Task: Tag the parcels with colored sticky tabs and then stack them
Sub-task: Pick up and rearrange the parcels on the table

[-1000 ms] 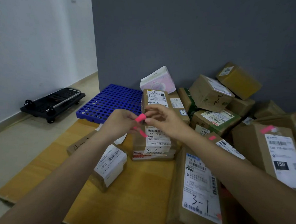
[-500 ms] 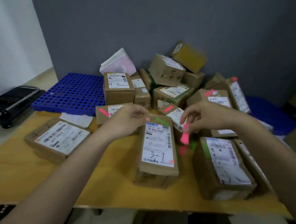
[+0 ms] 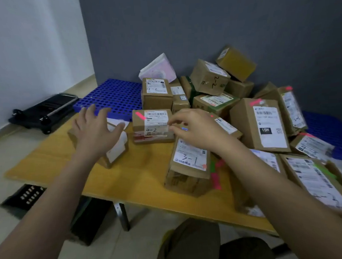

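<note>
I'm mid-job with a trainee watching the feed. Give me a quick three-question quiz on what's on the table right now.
1. True or false: the 4-2 parcel in front of the hands already carries a pink tab.
2. Multiple choice: the left hand is A) gripping a tab, B) spread open over a parcel at the table's left, C) resting on the blue pallet.
3. Fill in: the parcel under the right hand is handwritten ___.

Key: 1 true; 2 B; 3 "3-1".
</note>
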